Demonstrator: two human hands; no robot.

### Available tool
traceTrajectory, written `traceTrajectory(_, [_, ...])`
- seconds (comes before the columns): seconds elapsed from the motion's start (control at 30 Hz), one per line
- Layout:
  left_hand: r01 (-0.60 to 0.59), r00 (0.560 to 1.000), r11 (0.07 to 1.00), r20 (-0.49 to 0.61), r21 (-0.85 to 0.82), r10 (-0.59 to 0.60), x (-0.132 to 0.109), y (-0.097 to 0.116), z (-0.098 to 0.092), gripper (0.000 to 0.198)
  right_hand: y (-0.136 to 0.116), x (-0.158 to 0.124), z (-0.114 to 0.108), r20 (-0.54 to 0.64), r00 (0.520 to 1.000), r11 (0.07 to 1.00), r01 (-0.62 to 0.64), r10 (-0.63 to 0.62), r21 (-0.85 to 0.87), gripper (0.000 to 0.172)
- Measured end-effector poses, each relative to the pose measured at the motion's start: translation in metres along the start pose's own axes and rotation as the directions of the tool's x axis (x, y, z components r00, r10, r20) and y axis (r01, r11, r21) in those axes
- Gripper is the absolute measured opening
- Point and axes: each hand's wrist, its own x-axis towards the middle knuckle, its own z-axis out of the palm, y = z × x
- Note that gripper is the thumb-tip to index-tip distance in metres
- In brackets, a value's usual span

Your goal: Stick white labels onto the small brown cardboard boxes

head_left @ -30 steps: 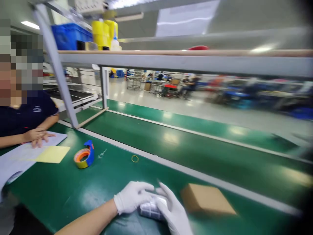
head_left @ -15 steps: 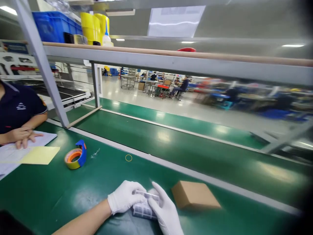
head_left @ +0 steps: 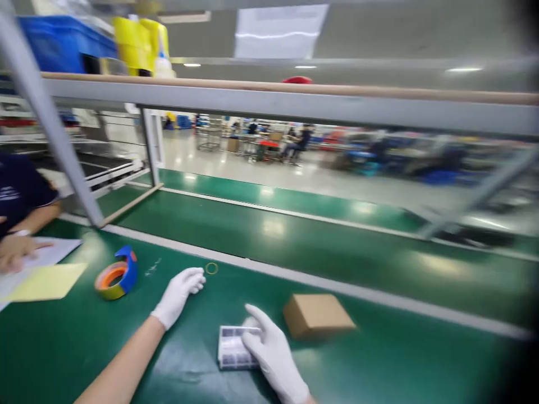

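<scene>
Head view, lower centre: your right hand (head_left: 269, 353) flat, pinning the packet stack (head_left: 231, 353) steady; left hand (head_left: 179, 292) open, empty, fingertips beside the rubber band (head_left: 211, 268).

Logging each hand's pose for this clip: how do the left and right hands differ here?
The left hand is stretched forward, fingertips beside the small rubber band; the right hand stays near, resting on the pack of small parts. The left lies free on the green table; the right presses something down. Both wear white gloves.
</scene>
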Motion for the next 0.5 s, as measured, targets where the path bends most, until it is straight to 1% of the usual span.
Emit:
traceTrajectory(0.03, [0.020, 1.000, 0.999, 0.005, -0.033, -0.020, 0.002, -0.001, -0.001, 0.044, 0.000, 0.001, -0.002, 0.013, 1.000, 0.999, 0.019, -0.019, 0.031, 0.060])
traceTrajectory(0.07, [0.059, 0.998, 0.992, 0.008, -0.115, -0.058, 0.004, -0.001, -0.001, 0.044, 0.000, 0.002, -0.005, 0.011, 0.999, 0.998, 0.034, -0.035, 0.060, 0.059])
traceTrajectory(0.1, [0.113, 0.994, 0.965, 0.026, -0.236, -0.110, 0.006, 0.000, -0.001, 0.043, 0.000, 0.003, -0.008, 0.004, 0.999, 0.995, 0.044, -0.045, 0.086, 0.058])
traceTrajectory(0.13, [0.168, 0.986, 0.915, 0.058, -0.368, -0.158, 0.008, 0.003, -0.001, 0.040, 0.000, 0.003, -0.011, 0.000, 0.999, 0.993, 0.048, -0.049, 0.111, 0.058])
traceTrajectory(0.17, [0.211, 0.977, 0.841, 0.099, -0.498, -0.187, 0.009, 0.008, -0.001, 0.036, 0.000, 0.003, -0.013, -0.004, 0.999, 0.990, 0.052, -0.052, 0.134, 0.058])
traceTrajectory(0.2, [0.230, 0.973, 0.763, 0.135, -0.604, -0.187, 0.009, 0.015, -0.003, 0.031, -0.001, 0.002, -0.015, -0.008, 0.998, 0.987, 0.056, -0.055, 0.153, 0.058])
traceTrajectory(0.23, [0.222, 0.975, 0.704, 0.155, -0.674, -0.159, 0.009, 0.024, -0.006, 0.028, -0.001, 0.001, -0.016, -0.008, 0.998, 0.985, 0.057, -0.056, 0.166, 0.058])
traceTrajectory(0.27, [0.197, 0.980, 0.666, 0.156, -0.719, -0.122, 0.008, 0.035, -0.011, 0.034, -0.002, 0.000, -0.016, -0.008, 0.999, 0.983, 0.054, -0.054, 0.175, 0.058])
traceTrajectory(0.3, [0.166, 0.986, 0.652, 0.143, -0.740, -0.088, 0.006, 0.047, -0.018, 0.044, -0.003, -0.002, -0.016, -0.005, 0.999, 0.982, 0.047, -0.046, 0.181, 0.058])
traceTrajectory(0.33, [0.138, 0.990, 0.661, 0.120, -0.738, -0.072, 0.003, 0.059, -0.025, 0.056, -0.003, -0.002, -0.016, 0.000, 0.999, 0.983, 0.037, -0.037, 0.181, 0.060])
traceTrajectory(0.4, [0.135, 0.991, 0.720, 0.082, -0.681, -0.109, -0.003, 0.084, -0.043, 0.075, -0.004, -0.002, -0.016, 0.004, 1.000, 0.987, 0.023, -0.024, 0.162, 0.063])
traceTrajectory(0.5, [0.155, 0.980, 0.804, -0.015, -0.575, -0.200, -0.014, 0.113, -0.071, 0.083, 0.002, 0.005, -0.020, -0.045, 0.999, 0.998, 0.007, -0.005, 0.058, 0.062])
